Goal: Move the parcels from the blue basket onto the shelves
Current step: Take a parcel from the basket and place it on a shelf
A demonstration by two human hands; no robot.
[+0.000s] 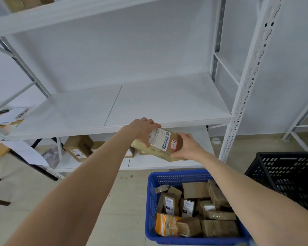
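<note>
Because the flat brown cardboard parcel (pixel 161 145) is long, the left hand (pixel 142 131) and the right hand (pixel 189 148) each have a grip on one end, holding it in air between the blue plastic basket (pixel 150 192) and the white metal shelf (pixel 149 107).

Soft, even, cool light fills the frame. The white shelf board (pixel 167 103) and the wall read pale bluish-grey, without hard highlights. Shadows are faint: a dim band beneath that board darkens the cardboard boxes (pixel 78 146) at centre left. Tape on the parcels (pixel 219 215) in the blue basket (pixel 150 201), lower right, gives dull glints. Wide-angle distortion bows the perforated upright (pixel 250 86) at right and stretches the forearms (pixel 89 174) toward the lower corners. Detail is slightly smeared, and the fine print on the held parcel (pixel 160 144) is unreadable.
</note>
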